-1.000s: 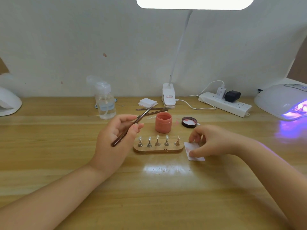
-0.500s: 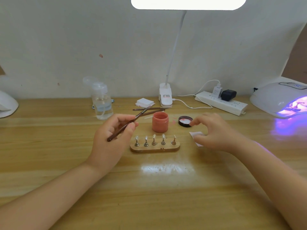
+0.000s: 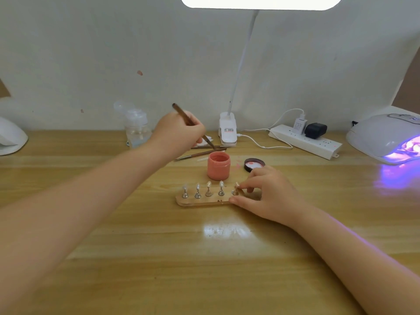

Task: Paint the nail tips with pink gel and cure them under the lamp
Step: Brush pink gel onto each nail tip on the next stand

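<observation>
An open pink gel jar (image 3: 218, 165) stands mid-table, its black lid (image 3: 254, 164) lying to the right. In front of it a wooden holder (image 3: 200, 202) carries several nail tips on metal stands. My left hand (image 3: 179, 135) grips a brown brush (image 3: 193, 126) behind the jar, bristles pointing down just above the jar's rim. My right hand (image 3: 266, 192) rests at the holder's right end and pinches the rightmost nail tip stand (image 3: 236, 189). The curing lamp (image 3: 386, 137) glows purple at the far right.
Two more brushes (image 3: 204, 151) lie behind the jar. A clear pump bottle (image 3: 136, 128), a clip desk lamp (image 3: 228, 130), a power strip (image 3: 304, 140) with cables and a white object (image 3: 11, 137) at the far left line the back of the table.
My left hand has carried the brush up and back, turning it bristles-down over the jar. My right hand has moved left from the paper by the lid onto the holder's right end.
</observation>
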`<state>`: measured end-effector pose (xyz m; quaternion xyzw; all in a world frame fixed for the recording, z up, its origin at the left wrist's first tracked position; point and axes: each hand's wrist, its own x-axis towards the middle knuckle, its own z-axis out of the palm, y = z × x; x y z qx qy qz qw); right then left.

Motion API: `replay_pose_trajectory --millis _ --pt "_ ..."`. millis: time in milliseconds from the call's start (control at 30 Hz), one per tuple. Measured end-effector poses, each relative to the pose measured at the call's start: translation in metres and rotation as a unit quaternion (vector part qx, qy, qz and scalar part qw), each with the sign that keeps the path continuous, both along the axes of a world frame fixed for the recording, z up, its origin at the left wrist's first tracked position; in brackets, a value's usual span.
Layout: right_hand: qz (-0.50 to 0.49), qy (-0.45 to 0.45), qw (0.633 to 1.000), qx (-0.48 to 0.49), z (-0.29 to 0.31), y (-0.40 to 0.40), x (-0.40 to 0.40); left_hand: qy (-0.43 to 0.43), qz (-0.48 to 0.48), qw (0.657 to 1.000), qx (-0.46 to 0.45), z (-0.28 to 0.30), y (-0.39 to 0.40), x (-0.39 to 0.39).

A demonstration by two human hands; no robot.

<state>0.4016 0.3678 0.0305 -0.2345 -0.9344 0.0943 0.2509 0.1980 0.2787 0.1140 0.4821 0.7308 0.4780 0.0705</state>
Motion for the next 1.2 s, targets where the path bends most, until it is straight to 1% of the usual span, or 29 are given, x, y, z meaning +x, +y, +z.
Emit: replay_pose_trajectory --millis 67,167,367,433,500,533,600,667,767,833,933,1067,1133,1200 --pt "0.002 -0.003 1.0 0.015 -0.001 -0.001 -0.001 0.029 -0.002 0.999 -0.045 0.005 0.01 0.004" --pt "0.002 0.006 1.0 0.016 -0.001 -0.002 -0.002 0.055 -0.01 0.995 -0.087 0.006 0.023 0.009" --pt "-0.017 0.059 0.998 0.026 -0.003 -0.007 -0.003 0.074 -0.018 0.985 -0.152 -0.001 0.038 0.014" --pt "-0.014 0.056 0.998 0.03 -0.002 -0.008 -0.004 0.077 -0.016 0.982 -0.173 -0.004 0.039 0.015" --pt "-0.007 0.049 0.998 0.032 -0.002 -0.009 -0.004 0.065 -0.014 0.982 -0.175 -0.006 0.039 0.015" --pt "-0.007 0.046 0.998 0.03 -0.002 -0.01 -0.004 0.052 -0.011 0.985 -0.164 -0.007 0.038 0.013" --pt "-0.01 0.049 0.999 0.022 -0.003 -0.01 -0.004 0.004 0.012 0.993 -0.115 -0.007 0.035 0.009" --pt "-0.016 0.055 0.998 0.008 -0.004 -0.009 -0.004 -0.08 0.043 0.995 -0.048 -0.007 0.031 0.002" --pt "-0.018 0.059 0.998 -0.006 -0.005 -0.009 -0.005 -0.207 0.085 0.974 0.022 -0.011 0.02 -0.008" --pt "-0.02 0.06 0.998 -0.007 -0.005 -0.009 -0.006 -0.257 0.092 0.961 0.035 -0.014 0.013 -0.013" --pt "-0.017 0.058 0.998 0.006 -0.004 -0.009 -0.005 -0.301 0.093 0.949 0.035 -0.02 0.005 -0.019" --pt "-0.006 0.05 0.998 0.048 -0.004 -0.011 -0.004 -0.332 0.095 0.937 0.054 -0.024 -0.002 -0.023" --pt "-0.007 0.063 0.996 0.056 -0.005 -0.012 -0.003 -0.353 0.077 0.93 0.072 -0.025 -0.003 -0.022" --pt "-0.012 0.095 0.995 0.042 -0.004 -0.013 -0.003 -0.368 0.059 0.926 0.07 -0.027 -0.003 -0.018"
